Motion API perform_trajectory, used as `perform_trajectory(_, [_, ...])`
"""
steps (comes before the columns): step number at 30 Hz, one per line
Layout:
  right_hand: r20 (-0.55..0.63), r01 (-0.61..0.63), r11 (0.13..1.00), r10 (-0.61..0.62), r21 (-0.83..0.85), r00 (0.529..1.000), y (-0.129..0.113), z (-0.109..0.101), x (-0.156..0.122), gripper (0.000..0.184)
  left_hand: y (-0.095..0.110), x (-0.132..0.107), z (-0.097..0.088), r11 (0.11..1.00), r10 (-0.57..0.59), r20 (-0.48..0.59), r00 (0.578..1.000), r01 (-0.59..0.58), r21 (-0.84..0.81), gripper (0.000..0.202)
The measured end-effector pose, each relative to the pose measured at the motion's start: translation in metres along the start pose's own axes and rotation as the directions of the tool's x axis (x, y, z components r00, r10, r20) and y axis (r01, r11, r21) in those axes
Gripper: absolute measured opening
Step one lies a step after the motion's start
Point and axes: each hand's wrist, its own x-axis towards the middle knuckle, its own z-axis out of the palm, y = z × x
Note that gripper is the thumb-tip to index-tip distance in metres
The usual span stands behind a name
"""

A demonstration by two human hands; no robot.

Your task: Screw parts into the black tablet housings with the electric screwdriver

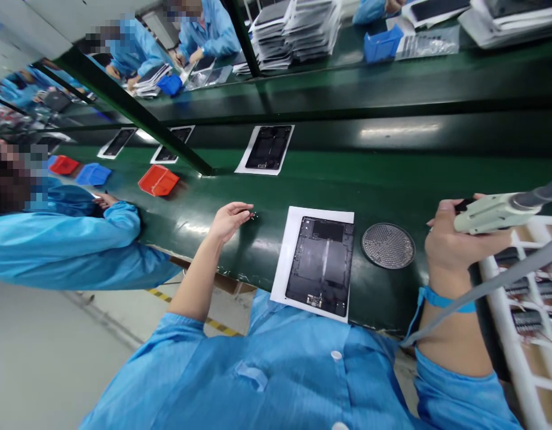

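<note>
- Head view, centre of frame: a black rectangular tablet back housing (321, 266), opened to its inner plates, lies flat on a white paper sheet (279, 280), on a dark green bench top (190, 206).
- Its long axis runs up and down the frame, tilted slightly, from the person's body toward the far side of the bench. The end with the small gold-coloured connector points toward the body.
- Left of the housing: the bare left hand (229, 220) is the nearer hand, just off the upper left corner. It is open, with loosely curved fingers, and no held object is visible. Tiny bright specks (253, 216), too small to identify, lie on the bench by the fingertips.
- Right of the housing: the right hand (459, 239) is clamped around a cream-coloured electric screwdriver (495, 214), which lies across the frame with its nose toward the housing. It is farther off, beyond a round perforated metal disc (388, 245).
- Lower right of frame: a blue wrist strap (446, 301) circles the right wrist, beside a white rack (515, 298).
- Left of frame: a co-worker's blue sleeve (65, 251) and a red plastic tray (158, 180).
- Upper part of frame: stacks of tablet panels (271, 42) on a farther green bench.
</note>
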Motion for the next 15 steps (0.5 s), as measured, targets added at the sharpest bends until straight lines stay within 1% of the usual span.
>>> perform_trajectory(1, [0.000,-0.009,1.000,0.009,-0.020,1.000,-0.001,0.001,0.000,0.054,0.001,0.001,0.002,0.999,0.025,0.035,0.999,-0.026,0.042,0.049])
perform_trajectory(3, [-0.039,-0.019,0.999,0.018,-0.033,0.999,-0.003,0.002,0.001,0.054,0.002,0.002,0.010,0.989,0.049,0.125,0.991,-0.066,0.135,0.045])
perform_trajectory(5, [-0.062,-0.012,1.000,0.011,-0.008,0.998,-0.003,0.004,0.002,0.057,0.000,0.002,0.022,0.975,0.029,0.211,0.977,-0.074,0.207,0.039])
perform_trajectory(6, [-0.063,-0.005,1.000,0.005,0.009,0.998,-0.004,0.005,0.002,0.059,-0.001,0.002,0.029,0.972,0.022,0.230,0.973,-0.075,0.224,0.036])
perform_trajectory(8, [-0.057,0.009,0.999,-0.008,0.031,0.998,-0.003,0.005,0.002,0.061,-0.007,0.001,0.042,0.969,0.051,0.210,0.976,-0.100,0.227,0.034])
perform_trajectory(10, [-0.066,0.012,1.000,-0.010,0.027,0.998,-0.002,0.006,0.001,0.061,-0.013,0.000,0.053,0.962,0.122,0.166,0.979,-0.157,0.221,0.033])
perform_trajectory(11, [-0.075,0.008,1.000,-0.007,0.021,0.997,0.000,0.006,0.001,0.062,-0.016,0.000,0.056,0.956,0.151,0.164,0.975,-0.186,0.227,0.032])
perform_trajectory(13, [-0.064,-0.001,1.000,0.001,0.004,0.998,0.004,0.006,0.001,0.063,-0.021,0.001,0.059,0.939,0.181,0.201,0.963,-0.231,0.257,0.031])
perform_trajectory(15, [-0.045,0.005,1.000,-0.005,0.002,0.999,0.010,0.006,0.002,0.064,-0.022,0.005,0.058,0.927,0.185,0.253,0.950,-0.254,0.275,0.032])
